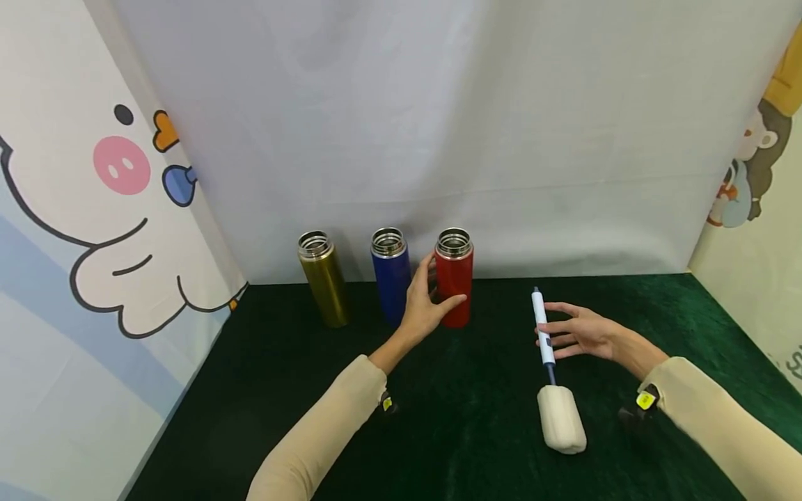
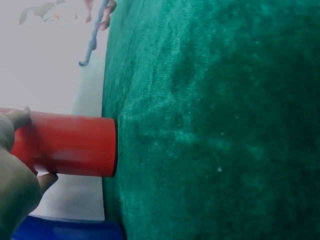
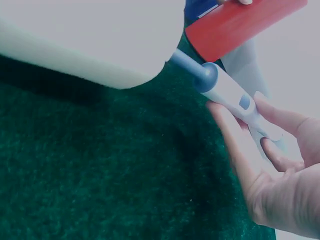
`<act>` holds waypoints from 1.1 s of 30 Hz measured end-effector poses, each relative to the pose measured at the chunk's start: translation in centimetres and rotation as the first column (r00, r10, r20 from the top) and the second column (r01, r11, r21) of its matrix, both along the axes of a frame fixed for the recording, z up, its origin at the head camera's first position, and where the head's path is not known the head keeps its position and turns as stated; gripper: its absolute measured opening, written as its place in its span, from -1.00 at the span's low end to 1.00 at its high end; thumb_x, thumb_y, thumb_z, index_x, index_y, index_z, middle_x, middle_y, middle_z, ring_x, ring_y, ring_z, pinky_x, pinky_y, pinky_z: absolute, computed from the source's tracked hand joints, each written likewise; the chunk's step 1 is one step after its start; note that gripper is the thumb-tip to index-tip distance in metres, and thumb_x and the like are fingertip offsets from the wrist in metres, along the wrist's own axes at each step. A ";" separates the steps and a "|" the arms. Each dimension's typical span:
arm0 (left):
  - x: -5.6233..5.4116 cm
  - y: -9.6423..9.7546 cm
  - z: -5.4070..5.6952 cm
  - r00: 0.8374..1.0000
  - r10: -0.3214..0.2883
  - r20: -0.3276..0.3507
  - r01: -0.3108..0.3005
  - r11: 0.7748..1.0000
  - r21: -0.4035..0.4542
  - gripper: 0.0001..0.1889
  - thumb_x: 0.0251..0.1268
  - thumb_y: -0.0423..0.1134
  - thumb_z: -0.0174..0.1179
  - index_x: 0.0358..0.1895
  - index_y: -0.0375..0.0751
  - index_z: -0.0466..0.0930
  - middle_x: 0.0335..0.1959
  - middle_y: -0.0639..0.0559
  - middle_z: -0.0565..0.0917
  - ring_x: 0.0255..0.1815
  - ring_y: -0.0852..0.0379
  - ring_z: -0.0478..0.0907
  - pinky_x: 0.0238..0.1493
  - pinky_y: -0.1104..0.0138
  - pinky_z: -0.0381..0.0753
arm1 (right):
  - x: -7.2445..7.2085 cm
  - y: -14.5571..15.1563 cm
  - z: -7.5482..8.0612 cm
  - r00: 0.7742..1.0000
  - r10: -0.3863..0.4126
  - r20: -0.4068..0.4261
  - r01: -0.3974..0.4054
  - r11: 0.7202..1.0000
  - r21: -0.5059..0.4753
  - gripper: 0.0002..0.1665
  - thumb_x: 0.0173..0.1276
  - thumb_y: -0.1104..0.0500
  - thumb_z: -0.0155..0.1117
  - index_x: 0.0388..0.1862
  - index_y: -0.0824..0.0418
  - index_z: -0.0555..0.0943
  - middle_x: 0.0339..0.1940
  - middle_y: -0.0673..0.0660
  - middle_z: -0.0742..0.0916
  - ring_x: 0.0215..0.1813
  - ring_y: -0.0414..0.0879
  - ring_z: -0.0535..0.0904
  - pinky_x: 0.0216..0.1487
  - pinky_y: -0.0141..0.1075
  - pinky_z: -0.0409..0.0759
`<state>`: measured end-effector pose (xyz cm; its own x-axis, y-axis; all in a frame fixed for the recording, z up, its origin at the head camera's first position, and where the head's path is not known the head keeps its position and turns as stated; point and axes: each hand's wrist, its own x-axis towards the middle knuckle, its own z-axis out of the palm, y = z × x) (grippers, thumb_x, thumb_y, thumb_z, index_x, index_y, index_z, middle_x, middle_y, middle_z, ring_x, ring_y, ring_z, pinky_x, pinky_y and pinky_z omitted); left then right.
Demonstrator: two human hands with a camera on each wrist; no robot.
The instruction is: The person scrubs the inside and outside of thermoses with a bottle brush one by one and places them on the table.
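Note:
My left hand (image 1: 421, 304) grips a red bottle (image 1: 454, 278) with thumb in front and fingers along its left side. The red bottle (image 2: 75, 144) stands upright on the green cloth, its steel mouth uncapped. Between thumb and fingers, my right hand (image 1: 579, 332) holds a sponge bottle brush by its pale handle (image 1: 542, 325). The brush's thick cream sponge head (image 1: 561, 419) hangs toward me, while the handle tip points away. In the right wrist view the sponge (image 3: 100, 40) looms large in front of the cloth.
Left of the red bottle stand a blue bottle (image 1: 390, 275) and a gold bottle (image 1: 324, 282), both upright with uncapped steel mouths. Dark green cloth (image 1: 476, 431) covers the table. A white curtain (image 1: 501, 139) rises along the table's back edge; printed panels flank both sides.

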<state>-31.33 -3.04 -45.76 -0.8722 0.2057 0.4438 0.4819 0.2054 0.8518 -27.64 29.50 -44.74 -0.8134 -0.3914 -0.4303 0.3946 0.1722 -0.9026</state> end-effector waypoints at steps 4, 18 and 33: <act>0.3 -0.2 0.2 1.000 -0.005 0.006 0.005 1.000 -0.020 -0.06 0.27 -0.35 0.41 0.63 -0.13 0.02 0.50 -0.28 0.34 0.47 -0.27 0.38 0.43 -0.16 0.44 | 0.0 -0.1 -0.3 1.000 -0.008 -0.012 0.008 0.999 0.053 -0.01 0.57 0.18 0.17 0.68 0.30 -0.23 0.06 0.04 0.73 0.04 -0.09 0.71 0.06 -0.14 0.76; 4.8 -2.4 -0.2 0.991 -0.067 0.114 0.076 0.995 -0.072 -0.16 0.39 -0.38 0.28 0.63 -0.19 0.00 0.54 -0.33 0.29 0.52 -0.29 0.33 0.34 -0.10 0.56 | -0.1 -0.5 -0.6 0.994 0.025 -0.103 0.000 0.973 0.229 -0.03 0.54 0.13 0.22 0.64 0.45 -0.11 0.26 0.40 0.61 0.07 -0.03 0.69 -0.01 -0.12 0.79; 7.8 -7.8 -1.7 0.986 -0.097 0.137 0.128 0.962 -0.241 -0.18 0.39 -0.27 0.32 0.62 -0.09 0.09 0.54 -0.28 0.34 0.54 -0.19 0.32 0.43 -0.10 0.48 | 0.2 -1.3 -0.5 0.967 0.070 -0.245 0.035 0.916 0.399 -0.20 0.55 0.14 0.21 0.54 0.53 0.14 0.08 0.40 0.66 -0.07 -0.07 0.71 -0.10 -0.14 0.80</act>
